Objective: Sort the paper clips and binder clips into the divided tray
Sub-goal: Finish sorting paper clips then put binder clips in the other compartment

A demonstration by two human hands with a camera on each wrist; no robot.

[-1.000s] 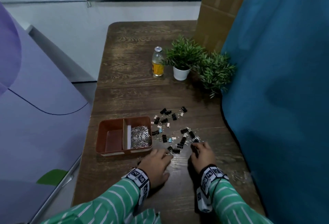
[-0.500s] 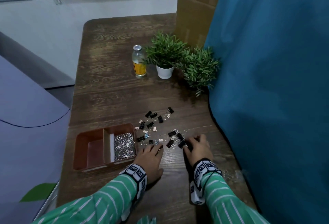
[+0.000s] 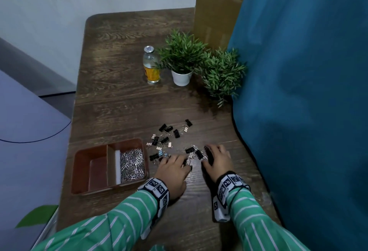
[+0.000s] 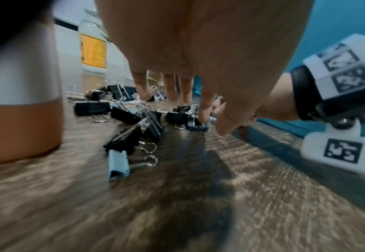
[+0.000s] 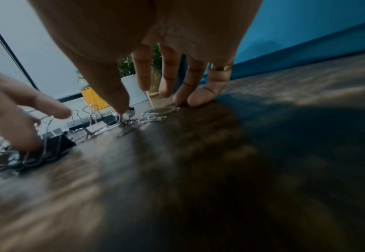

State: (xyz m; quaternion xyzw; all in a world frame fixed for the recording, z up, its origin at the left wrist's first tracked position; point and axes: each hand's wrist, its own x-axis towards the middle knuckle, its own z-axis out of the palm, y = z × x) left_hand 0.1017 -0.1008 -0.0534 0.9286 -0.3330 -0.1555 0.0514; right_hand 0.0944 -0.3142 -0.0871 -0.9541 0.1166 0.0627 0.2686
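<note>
While both hands are sitting at the near edge of the clip pile, the thing that really matters is which way the tray (image 3: 79, 171) is lying from them: it's off to the left, just beside the left hand (image 3: 173, 171), with the right hand (image 3: 218, 160) farther away across the pile. The left hand's fingers (image 4: 205, 109) are pointing down, spread and fairly straight, tips touching black binder clips (image 4: 195, 121), not really pinching anything I can make out. The right hand's fingers (image 5: 201, 97) are also loose and open, pressing flat on the table (image 3: 129, 101), and its thumb is poking at a little scatter of paper clips (image 5: 153, 116). The tray's right compartment is already holding a heap of silver paper clips (image 3: 132, 164), while the left one is looking bare, so I'm guessing that's where the binder clips are going. The loose blue binder clip (image 4: 118, 164) is lying with its handles pointing right, closest to the tray. My bet is the left hand is getting the shorter carry here.
</note>
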